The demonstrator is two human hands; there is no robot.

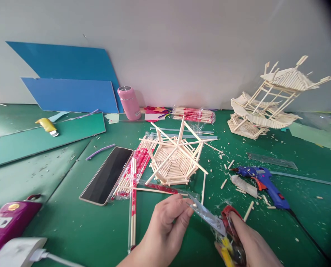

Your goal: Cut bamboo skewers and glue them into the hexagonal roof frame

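My left hand point(171, 220) is closed in a pinch at the front middle of the table. A small pale tip, apparently of a wooden stick point(193, 205), shows at its fingertips; the rest is hidden by the fingers. Touching or very near that tip are the blades of the scissors point(210, 217). Their red and dark handles sit in my right hand point(247, 237), which is wrapped round them, with something yellow hanging below. Just beyond my hands stands an open, many-sided frame of wooden sticks point(173, 163), its base woven like a web and crossed sticks on top.
Right of the frame lies a blue glue gun point(262, 181) among stick scraps. A tiered stick pavilion point(265, 100) leans at the back right. Left are a phone point(107, 174), packaged sticks point(139, 163), a utility knife point(47, 126) and a power strip point(12, 226). A pink flask point(130, 104) stands behind.
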